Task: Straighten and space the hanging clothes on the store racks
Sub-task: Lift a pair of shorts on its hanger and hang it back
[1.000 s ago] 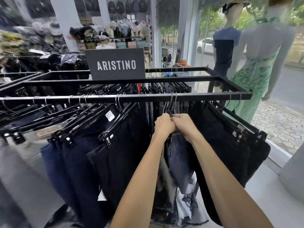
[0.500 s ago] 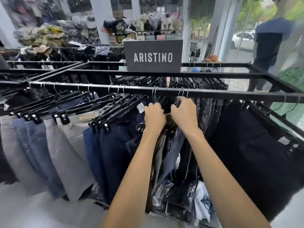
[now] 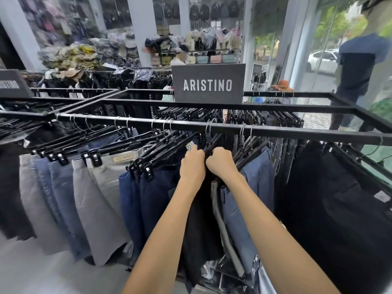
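A black metal rack rail (image 3: 297, 132) runs across the view, with trousers hanging from black clip hangers. My left hand (image 3: 192, 164) and my right hand (image 3: 220, 163) are side by side just under the rail. Both grip the black hanger (image 3: 212, 145) of a dark pair of trousers (image 3: 201, 209) between them. Left of my hands hang navy trousers (image 3: 154, 198), then grey trousers (image 3: 99, 187). Blue trousers (image 3: 258, 177) hang right of my hands, and black garments (image 3: 331, 209) farther right.
A dark sign reading ARISTINO (image 3: 207, 84) stands on the rack's middle bar. More racks of dark clothes fill the back left. Shelves of bags line the back wall. A mannequin in a dark shirt (image 3: 358, 66) stands by the window at right. Grey floor (image 3: 31, 272) lies lower left.
The view has swung left along the rack. My hands, slightly apart half a second ago, have closed together again on a hanger among the dark trousers.
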